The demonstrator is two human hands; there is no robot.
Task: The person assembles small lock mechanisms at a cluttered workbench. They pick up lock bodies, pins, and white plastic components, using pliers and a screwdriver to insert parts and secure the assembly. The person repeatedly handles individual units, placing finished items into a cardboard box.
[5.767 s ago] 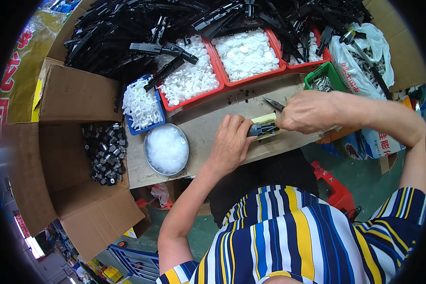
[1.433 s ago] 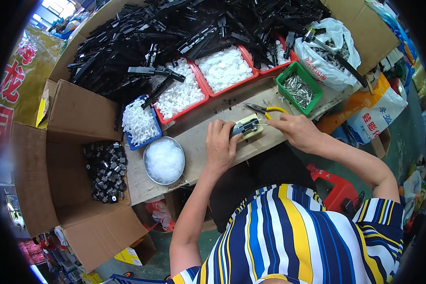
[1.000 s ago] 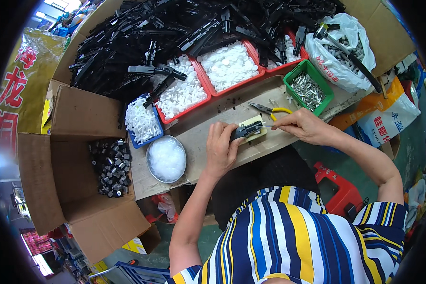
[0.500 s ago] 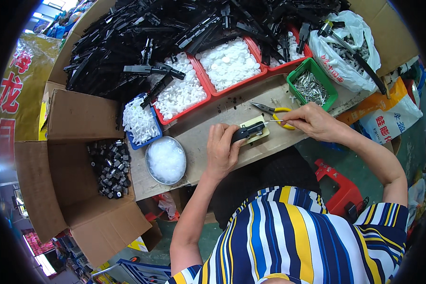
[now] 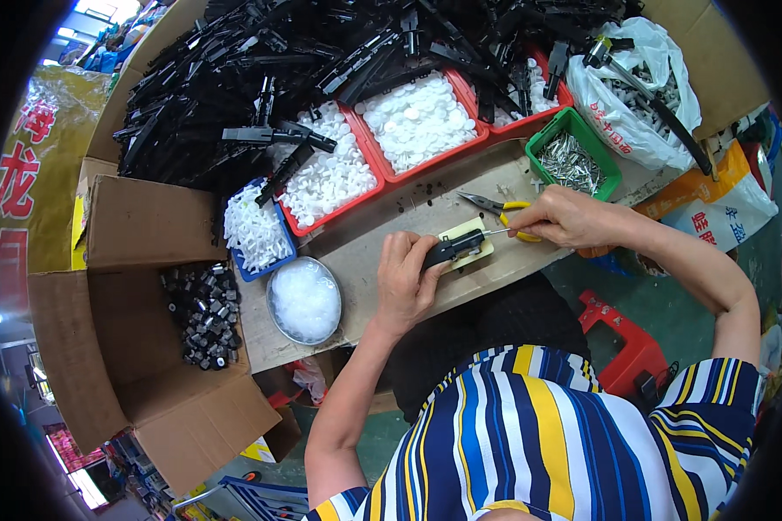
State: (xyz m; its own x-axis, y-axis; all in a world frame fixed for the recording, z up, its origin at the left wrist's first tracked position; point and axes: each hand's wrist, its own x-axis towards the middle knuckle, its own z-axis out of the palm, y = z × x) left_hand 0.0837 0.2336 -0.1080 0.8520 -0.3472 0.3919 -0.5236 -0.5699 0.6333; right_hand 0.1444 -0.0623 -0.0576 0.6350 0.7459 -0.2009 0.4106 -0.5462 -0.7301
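Hands met at the pale block (image 5: 471,243) near the board's (image 5: 365,260) front edge. The left hand (image 5: 406,282) clamped a black part (image 5: 450,251) onto that block, fingers pressed around it. The right hand (image 5: 565,217), which half a second earlier lay over the yellow-handled pliers (image 5: 500,207), had drawn slightly right and now pinched a thin metal pin (image 5: 496,232) aimed at the part's end, suggesting insertion was starting. Farther off sat the green bin of pins (image 5: 573,161) and red trays of white caps (image 5: 417,122).
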